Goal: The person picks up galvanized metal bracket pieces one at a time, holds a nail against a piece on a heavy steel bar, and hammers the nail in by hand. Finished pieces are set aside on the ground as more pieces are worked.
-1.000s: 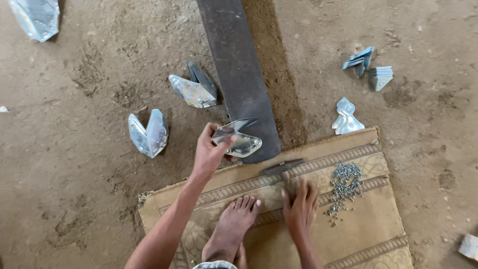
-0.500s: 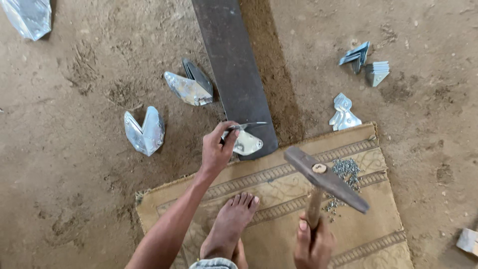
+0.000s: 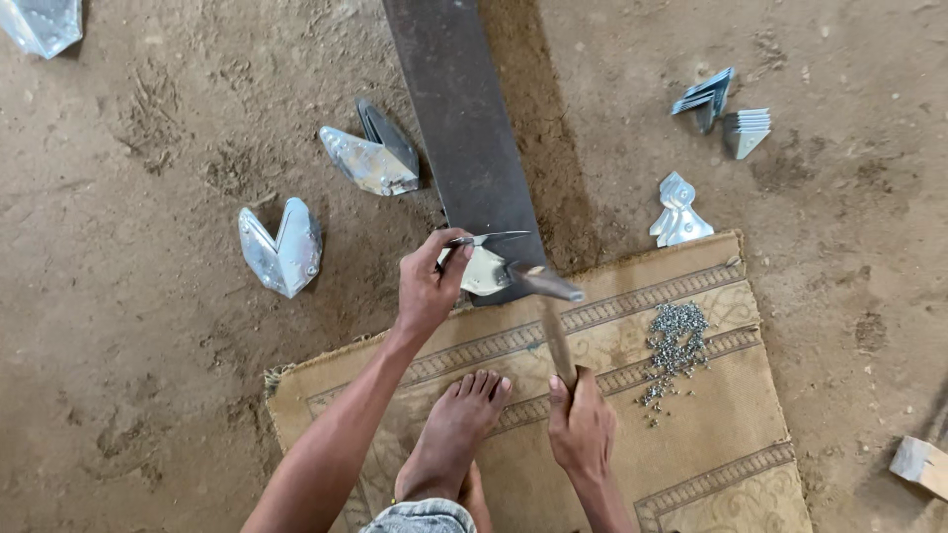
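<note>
left hand (image 3: pixel 427 289) pinches a folded metal piece (image 3: pixel 484 268) on the dark bar (image 3: pixel 464 128); right hand (image 3: pixel 583 426) grips a hammer (image 3: pixel 549 296)

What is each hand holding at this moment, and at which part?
The left hand holds a folded metal piece by its near edge on the dark bar. The right hand grips a hammer at the handle's lower end.

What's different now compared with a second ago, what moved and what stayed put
The right hand left the mat, took up the hammer, raised it, then swung its head down onto the metal piece. The left hand kept that piece pinned on the dark bar. The bare foot, rivet pile and scattered folded metal pieces stayed put.
</note>
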Action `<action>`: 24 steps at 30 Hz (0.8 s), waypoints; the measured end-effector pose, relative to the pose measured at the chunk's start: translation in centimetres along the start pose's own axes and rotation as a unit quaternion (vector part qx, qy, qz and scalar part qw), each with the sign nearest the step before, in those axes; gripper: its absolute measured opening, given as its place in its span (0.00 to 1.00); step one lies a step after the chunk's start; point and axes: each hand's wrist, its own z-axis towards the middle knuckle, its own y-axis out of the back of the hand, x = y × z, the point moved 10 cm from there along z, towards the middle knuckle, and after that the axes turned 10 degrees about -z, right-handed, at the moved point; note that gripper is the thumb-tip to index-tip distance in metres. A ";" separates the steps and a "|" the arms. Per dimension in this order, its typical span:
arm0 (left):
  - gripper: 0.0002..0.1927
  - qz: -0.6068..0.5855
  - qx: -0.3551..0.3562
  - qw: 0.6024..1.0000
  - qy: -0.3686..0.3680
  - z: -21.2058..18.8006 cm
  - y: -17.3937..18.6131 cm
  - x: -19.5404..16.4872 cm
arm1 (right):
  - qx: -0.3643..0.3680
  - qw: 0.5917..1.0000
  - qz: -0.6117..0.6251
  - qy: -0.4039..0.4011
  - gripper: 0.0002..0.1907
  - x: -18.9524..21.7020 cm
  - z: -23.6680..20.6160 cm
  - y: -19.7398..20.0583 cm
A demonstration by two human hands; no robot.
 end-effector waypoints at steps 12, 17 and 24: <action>0.07 -0.099 -0.011 0.977 0.190 -0.9 1.6 4.8 | -0.108 0.989 -0.103 -0.012 0.12 -13.2 3.0 2.3; 0.08 -0.088 -0.019 0.984 0.156 -0.9 0.1 4.6 | -0.141 0.977 -0.161 -0.020 0.11 -15.0 8.4 3.0; 0.09 -0.020 -0.029 0.993 0.116 -1.1 -0.2 3.5 | -0.251 0.949 -0.190 0.018 0.06 -15.2 8.5 4.1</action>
